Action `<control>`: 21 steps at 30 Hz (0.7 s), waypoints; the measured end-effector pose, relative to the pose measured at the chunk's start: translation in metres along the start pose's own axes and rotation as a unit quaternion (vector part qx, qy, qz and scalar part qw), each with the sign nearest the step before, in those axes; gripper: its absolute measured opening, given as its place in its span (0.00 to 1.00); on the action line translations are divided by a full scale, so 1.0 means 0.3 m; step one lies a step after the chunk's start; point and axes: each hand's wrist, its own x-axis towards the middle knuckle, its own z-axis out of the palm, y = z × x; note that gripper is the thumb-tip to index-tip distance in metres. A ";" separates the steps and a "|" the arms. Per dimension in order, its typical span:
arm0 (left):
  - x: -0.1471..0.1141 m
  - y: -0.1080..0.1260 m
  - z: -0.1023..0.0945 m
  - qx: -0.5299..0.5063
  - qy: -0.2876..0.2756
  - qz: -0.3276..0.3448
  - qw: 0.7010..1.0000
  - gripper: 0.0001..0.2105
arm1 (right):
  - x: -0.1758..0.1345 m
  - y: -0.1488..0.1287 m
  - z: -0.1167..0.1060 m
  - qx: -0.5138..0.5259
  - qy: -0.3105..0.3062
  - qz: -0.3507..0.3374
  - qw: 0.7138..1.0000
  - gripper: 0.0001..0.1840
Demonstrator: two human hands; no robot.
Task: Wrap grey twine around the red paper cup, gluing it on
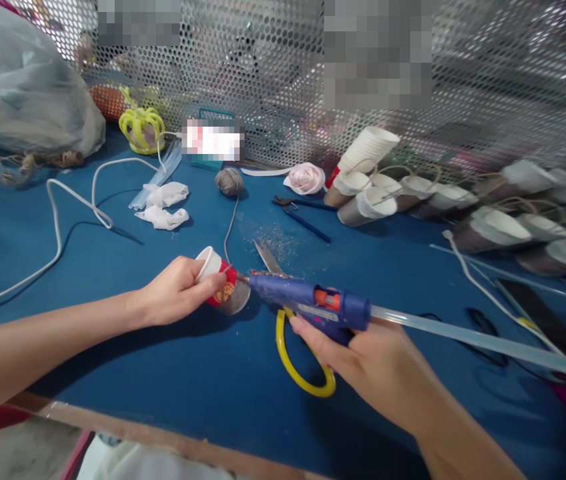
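Note:
My left hand grips a paper cup, white at the rim with a red printed side, tilted toward the right. Grey yarn is wrapped round its lower part, and a strand runs from there up to a grey yarn ball. In my right hand is a blue hot glue gun, its nozzle at the wrapped side of the cup. A long clear glue stick sticks out of the gun's back. Yellow-handled scissors lie partly hidden beneath the gun.
Pliers with blue handles lie beyond the scissors. Several wrapped cups with handles stand at the right, near stacked white cups. White cloth pieces, a pink ribbon roll and a white cord lie farther back. Perforated metal mesh borders the table.

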 end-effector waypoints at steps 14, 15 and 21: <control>-0.001 0.001 0.000 0.009 0.005 0.005 1.000 0.18 | -0.001 0.002 0.002 -0.002 -0.008 0.007 1.000 0.17; -0.001 0.002 0.000 0.009 0.004 0.006 1.000 0.17 | -0.002 0.004 0.003 -0.001 -0.011 0.013 1.000 0.16; 0.000 0.000 0.002 0.006 0.012 0.003 1.000 0.17 | -0.006 0.015 0.012 0.000 -0.006 -0.016 1.000 0.18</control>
